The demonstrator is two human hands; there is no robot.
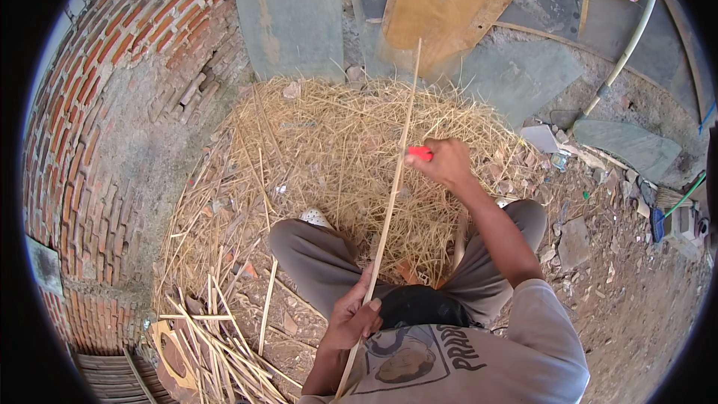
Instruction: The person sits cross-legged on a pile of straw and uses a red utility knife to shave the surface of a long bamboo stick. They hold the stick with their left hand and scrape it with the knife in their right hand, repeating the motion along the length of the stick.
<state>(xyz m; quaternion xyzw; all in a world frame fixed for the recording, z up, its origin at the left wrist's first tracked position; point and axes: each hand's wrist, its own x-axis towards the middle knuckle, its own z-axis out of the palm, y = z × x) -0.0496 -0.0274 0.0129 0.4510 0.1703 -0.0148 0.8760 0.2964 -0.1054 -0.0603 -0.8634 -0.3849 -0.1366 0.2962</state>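
Observation:
A long, pale strip (391,209), which looks like split bamboo, runs up from my lap and points away from me over the shavings. My left hand (353,316) is closed around its lower part, near my waist. Farther out, my right hand (447,161) is closed on a red-handled tool (421,153) held against or right beside the strip. The tool's working end is too small to make out. My legs are folded on either side of the strip.
A wide heap of straw-coloured shavings (321,135) covers the ground ahead. Cut strips (224,352) lie in a pile at the lower left. A brick wall (82,179) rises on the left. Boards (292,22) lean at the back, and rubble (576,243) lies on the right.

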